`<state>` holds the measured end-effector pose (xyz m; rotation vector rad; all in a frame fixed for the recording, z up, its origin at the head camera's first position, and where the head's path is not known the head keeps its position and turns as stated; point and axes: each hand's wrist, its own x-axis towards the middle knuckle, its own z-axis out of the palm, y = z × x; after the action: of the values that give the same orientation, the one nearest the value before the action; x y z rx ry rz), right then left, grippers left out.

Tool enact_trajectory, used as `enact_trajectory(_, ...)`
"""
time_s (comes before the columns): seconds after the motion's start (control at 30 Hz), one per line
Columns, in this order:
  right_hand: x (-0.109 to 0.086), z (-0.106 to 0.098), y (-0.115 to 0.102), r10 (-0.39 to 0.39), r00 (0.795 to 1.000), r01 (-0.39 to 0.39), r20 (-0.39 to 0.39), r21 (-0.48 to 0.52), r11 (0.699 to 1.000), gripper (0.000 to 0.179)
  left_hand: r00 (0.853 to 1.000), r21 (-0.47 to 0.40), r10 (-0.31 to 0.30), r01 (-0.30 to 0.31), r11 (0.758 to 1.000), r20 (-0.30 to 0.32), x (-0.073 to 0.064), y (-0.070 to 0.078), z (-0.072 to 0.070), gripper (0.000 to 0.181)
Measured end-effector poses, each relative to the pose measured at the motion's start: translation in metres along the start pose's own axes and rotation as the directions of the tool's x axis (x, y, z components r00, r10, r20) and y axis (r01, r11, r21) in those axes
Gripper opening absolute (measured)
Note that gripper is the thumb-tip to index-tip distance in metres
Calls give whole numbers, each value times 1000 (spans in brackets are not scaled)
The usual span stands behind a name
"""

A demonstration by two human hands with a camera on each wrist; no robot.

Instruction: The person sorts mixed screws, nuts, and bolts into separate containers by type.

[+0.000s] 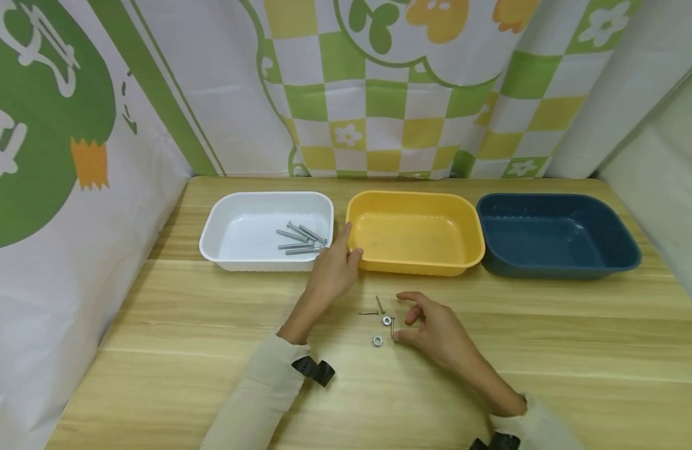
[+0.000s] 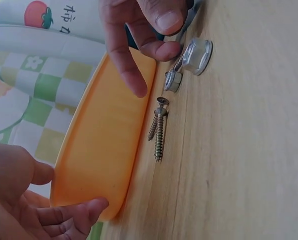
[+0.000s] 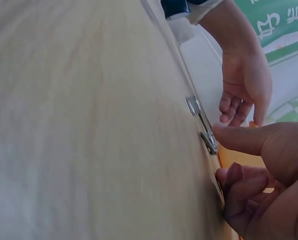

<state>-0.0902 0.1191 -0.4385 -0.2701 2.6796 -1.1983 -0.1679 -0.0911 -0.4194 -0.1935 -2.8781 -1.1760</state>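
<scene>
My left hand holds the left front corner of a yellow tray, thumb and fingers on either side of it in the left wrist view. My right hand hovers low over the table, thumb and index finger spread apart. Its thumb tip is at a small screw; whether they touch I cannot tell. Beside it lie a flange nut and another flange nut. Two brass-coloured screws lie close together, heads near each other, between the hand and the yellow tray.
A white tray at the left contains several long silver bolts. To the right of the yellow tray stands a dark blue tray. Behind the wooden table hangs a patterned curtain.
</scene>
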Motion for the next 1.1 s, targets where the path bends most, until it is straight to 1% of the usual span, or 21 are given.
enact_trajectory(0.1,1,5,-2,9,1000,-9,-8,-25,1000,57,1000,-7,-9,9,1000,14,2,0,-1,60)
enact_trajectory(0.33,0,11,-4,-28,999,25,-35,-79,997,41,998,-21,-36,37,999,45,5,1,-2,63)
enact_trajectory(0.47,0,13,-4,-47,998,43,-38,-94,995,35,997,-18,-43,44,999,57,5,2,-2,64)
enact_trajectory(0.73,-1,14,-4,-66,997,62,-36,-110,992,31,998,4,-51,51,999,37,4,1,-1,63)
enact_trajectory(0.93,-1,14,-4,-61,998,57,-36,-94,994,30,997,12,-60,60,998,37,3,1,-2,63)
enact_trajectory(1.1,-1,16,-3,-66,997,62,-46,-91,994,28,996,8,-80,80,997,39,2,1,-2,63)
